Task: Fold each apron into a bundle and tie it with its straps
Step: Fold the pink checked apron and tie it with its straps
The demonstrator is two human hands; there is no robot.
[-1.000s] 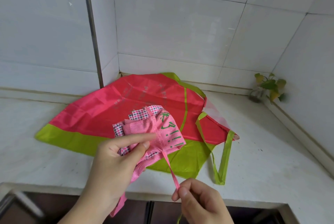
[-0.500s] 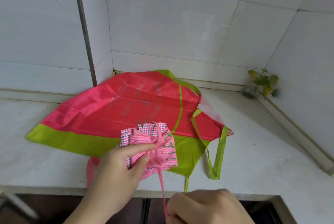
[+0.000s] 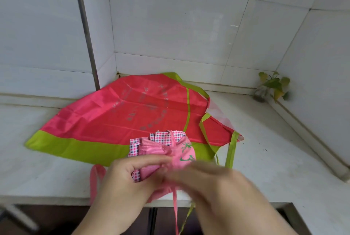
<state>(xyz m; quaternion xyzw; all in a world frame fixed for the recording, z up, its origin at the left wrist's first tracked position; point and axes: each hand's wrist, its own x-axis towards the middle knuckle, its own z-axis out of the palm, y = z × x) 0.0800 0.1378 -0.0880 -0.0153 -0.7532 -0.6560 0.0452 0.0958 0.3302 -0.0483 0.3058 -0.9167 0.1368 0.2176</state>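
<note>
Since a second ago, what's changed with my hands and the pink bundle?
The right hand came up from the counter edge, where it pinched the pink strap, and now blurs across the front of the pink bundle; its grip cannot be told. The left hand still grips the bundle. The red and green apron stays spread on the counter, the plant in its corner.

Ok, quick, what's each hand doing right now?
Left hand: grips the folded pink apron bundle, thumb across its top.
Right hand: motion-blurred over the bundle; cannot tell whether it holds the pink strap.
</note>
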